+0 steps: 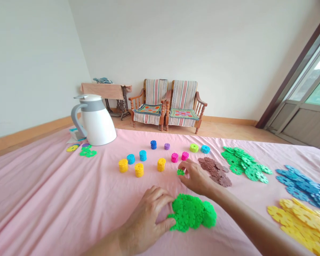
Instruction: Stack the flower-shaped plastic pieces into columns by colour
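Note:
My left hand (pixel 146 220) rests at the left edge of a heap of bright green interlocking plastic discs (pixel 192 213), with its thumb against the heap and its fingers spread. My right hand (pixel 195 177) hovers farther forward, its fingertips right beside a single small green disc (pixel 180 172). Whether those fingers grip the disc is hard to tell. Several short stacks of discs stand beyond my hands, with a yellow stack (pixel 161 164) and a pink stack (pixel 174 157) nearest my right hand.
A pink bedsheet (pixel 56 185) covers the surface. Loose brown (pixel 215 171), green (pixel 244 163), blue (pixel 301 188) and yellow (pixel 298 222) discs lie in piles to the right. A white jug (pixel 96 121) stands at the far left; two armchairs (pixel 168 105) stand beyond.

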The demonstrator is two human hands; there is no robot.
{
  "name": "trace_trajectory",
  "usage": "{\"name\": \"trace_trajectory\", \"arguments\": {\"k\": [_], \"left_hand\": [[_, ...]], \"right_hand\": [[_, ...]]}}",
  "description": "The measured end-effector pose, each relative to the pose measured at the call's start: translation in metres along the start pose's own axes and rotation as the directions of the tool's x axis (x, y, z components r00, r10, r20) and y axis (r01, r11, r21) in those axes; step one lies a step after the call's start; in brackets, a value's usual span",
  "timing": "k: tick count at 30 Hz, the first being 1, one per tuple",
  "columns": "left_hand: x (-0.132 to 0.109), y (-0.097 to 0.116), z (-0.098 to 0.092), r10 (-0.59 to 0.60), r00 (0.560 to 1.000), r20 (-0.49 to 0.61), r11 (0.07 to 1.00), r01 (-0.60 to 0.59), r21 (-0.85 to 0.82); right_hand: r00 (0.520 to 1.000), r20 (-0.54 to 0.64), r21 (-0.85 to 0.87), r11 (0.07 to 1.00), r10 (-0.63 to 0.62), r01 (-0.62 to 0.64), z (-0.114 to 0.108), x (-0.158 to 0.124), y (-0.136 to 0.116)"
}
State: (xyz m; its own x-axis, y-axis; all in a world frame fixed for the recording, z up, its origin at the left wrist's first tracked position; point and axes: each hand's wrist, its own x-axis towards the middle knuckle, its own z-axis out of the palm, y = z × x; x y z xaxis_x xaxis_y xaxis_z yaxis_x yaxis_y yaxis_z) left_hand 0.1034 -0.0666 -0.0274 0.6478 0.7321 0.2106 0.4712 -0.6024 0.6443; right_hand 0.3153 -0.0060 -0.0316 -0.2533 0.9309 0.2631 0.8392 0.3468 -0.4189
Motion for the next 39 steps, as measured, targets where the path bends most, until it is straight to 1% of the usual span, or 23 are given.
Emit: {"name": "trace_trajectory", "arguments": {"k": [3, 7, 13, 21, 26, 29, 32, 35, 39], "left_hand": [[0.001, 0.001, -0.001, 0.002, 1.000, 0.001, 1.000, -0.002, -0.002], [0.001, 0.002, -0.002, -0.003, 1.000, 0.004, 1.000, 0.003, -0.005], [0.000, 0.002, -0.002, -0.004, 1.000, 0.003, 1.000, 0.004, -0.020], [-0.001, 0.001, -0.001, -0.007, 1.000, 0.001, 1.000, 0.007, -0.018], [-0.001, 0.001, -0.001, -0.014, 1.000, 0.008, 1.000, 0.014, -0.024], [-0.001, 0.001, -0.002, -0.014, 1.000, 0.008, 1.000, 0.014, -0.028], [-0.001, 0.002, -0.003, -0.020, 1.000, 0.010, 0.999, 0.020, -0.027], [-0.001, 0.004, -0.004, -0.026, 0.999, 0.026, 0.999, 0.027, -0.038], [0.000, 0.004, -0.004, -0.041, 0.998, 0.044, 0.999, 0.042, -0.028]], "right_hand": [[1.000, -0.011, 0.012, 1.000, -0.023, 0.023, 0.006, 0.004, -0.001], [0.997, -0.045, 0.049, 0.997, -0.061, 0.063, 0.006, 0.014, -0.011], [0.998, -0.006, -0.002, 0.998, -0.065, 0.065, 0.007, 0.028, -0.027], [0.996, 0.025, -0.002, 0.997, -0.081, 0.081, 0.010, 0.033, -0.030], [0.996, 0.024, 0.003, 0.996, -0.086, 0.086, 0.010, 0.034, -0.031], [0.995, -0.027, 0.012, 0.996, -0.094, 0.094, 0.004, 0.030, -0.027], [0.993, -0.070, -0.005, 0.996, -0.091, 0.091, -0.006, 0.019, -0.015], [0.997, -0.038, -0.030, 0.998, -0.061, 0.060, -0.012, 0.004, -0.001], [0.998, 0.040, -0.022, 0.999, -0.041, 0.042, -0.010, -0.013, 0.007]]}}
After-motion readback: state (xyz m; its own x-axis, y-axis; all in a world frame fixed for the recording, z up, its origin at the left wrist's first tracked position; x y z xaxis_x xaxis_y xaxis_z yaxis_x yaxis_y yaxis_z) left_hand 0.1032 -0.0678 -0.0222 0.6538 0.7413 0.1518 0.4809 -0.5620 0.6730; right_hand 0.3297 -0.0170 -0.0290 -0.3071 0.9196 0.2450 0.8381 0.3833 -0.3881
